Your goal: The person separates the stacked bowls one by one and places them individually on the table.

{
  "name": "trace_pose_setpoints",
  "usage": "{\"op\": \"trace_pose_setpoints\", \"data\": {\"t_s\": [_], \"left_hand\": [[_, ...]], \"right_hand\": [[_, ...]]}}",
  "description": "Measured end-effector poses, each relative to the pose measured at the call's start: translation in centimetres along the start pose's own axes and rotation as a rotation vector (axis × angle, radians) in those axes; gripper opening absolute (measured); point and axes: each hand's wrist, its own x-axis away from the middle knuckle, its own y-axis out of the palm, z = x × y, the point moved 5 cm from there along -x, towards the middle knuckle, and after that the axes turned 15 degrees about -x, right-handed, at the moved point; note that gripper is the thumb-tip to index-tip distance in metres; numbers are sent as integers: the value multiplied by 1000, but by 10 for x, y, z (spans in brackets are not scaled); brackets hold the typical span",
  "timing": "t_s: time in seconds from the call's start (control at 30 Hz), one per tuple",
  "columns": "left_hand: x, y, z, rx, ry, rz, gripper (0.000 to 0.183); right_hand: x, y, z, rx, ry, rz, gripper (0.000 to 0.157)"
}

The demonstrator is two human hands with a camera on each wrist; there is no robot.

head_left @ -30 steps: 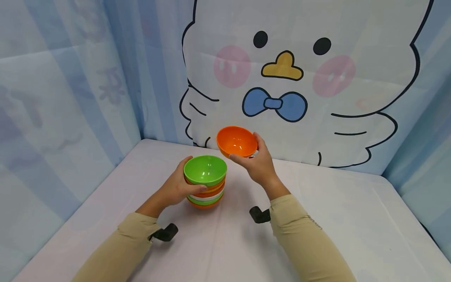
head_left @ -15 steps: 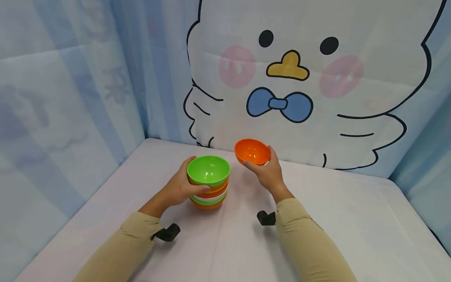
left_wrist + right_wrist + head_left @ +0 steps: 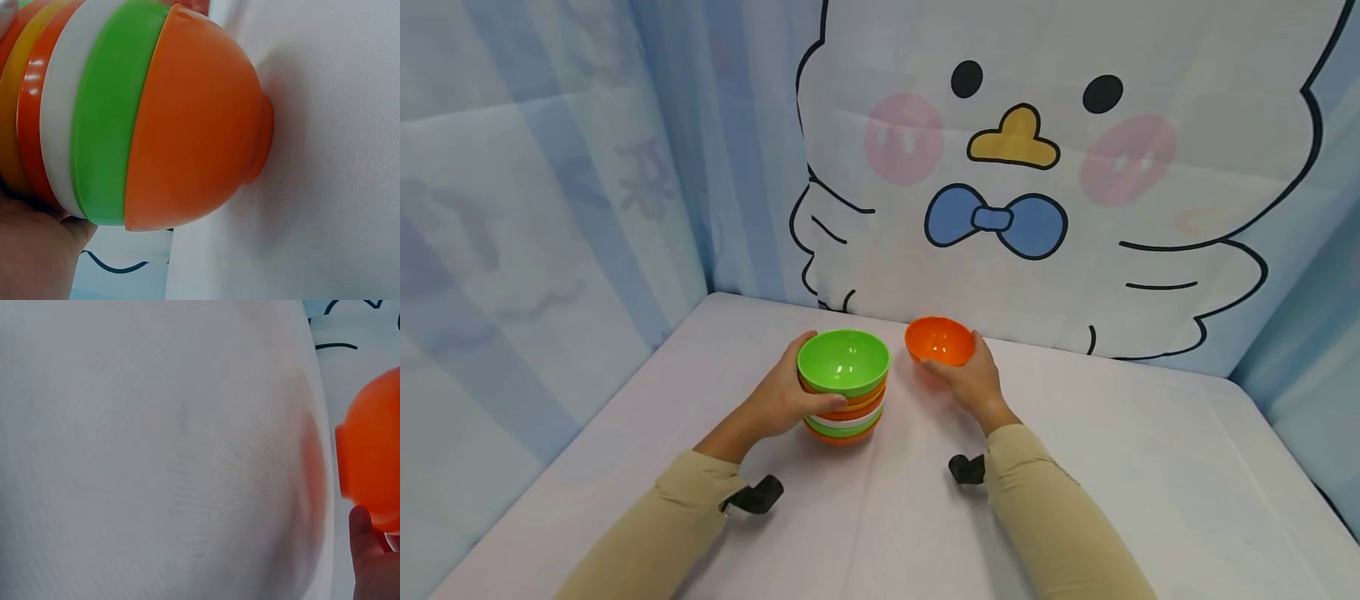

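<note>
In the head view, a printed curtain [image 3: 880, 258] hangs behind the pale table [image 3: 1075, 467], where the left hand [image 3: 786, 396] grips one stack of bowls [image 3: 844, 387] and the right hand [image 3: 976, 383] pinches one orange bowl [image 3: 938, 340] beyond it, to the right. The left wrist view shows seven stacked: three orange, two green, one yellow, one white. In the right wrist view, the orange bowl is just off the table.

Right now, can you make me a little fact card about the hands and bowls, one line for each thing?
Left hand: grips the bowl stack
Right hand: holds a single orange bowl, just off the table
Top of stack: green bowl
Bottom of stack: another orange bowl
Backdrop: cartoon bird, blue bow tie
</note>
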Motion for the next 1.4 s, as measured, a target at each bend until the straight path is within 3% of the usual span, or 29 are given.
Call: {"op": "trace_pose_setpoints", "data": {"t_s": [0.3,0.63,1.03,1.4], "left_hand": [[0,0,0,11,7,-4,109],[1,0,0,11,11,-5,109],[-1,1,0,6,4,-1,111],[1,0,-3,-1,-15,5,113]], "right_hand": [[-8,0,10,71,2,0,95],[-12,0,15,60,14,-15,91],[-18,-1,17,49,79,-3,98],[-18,-3,16,23,76,-32,107]]}}
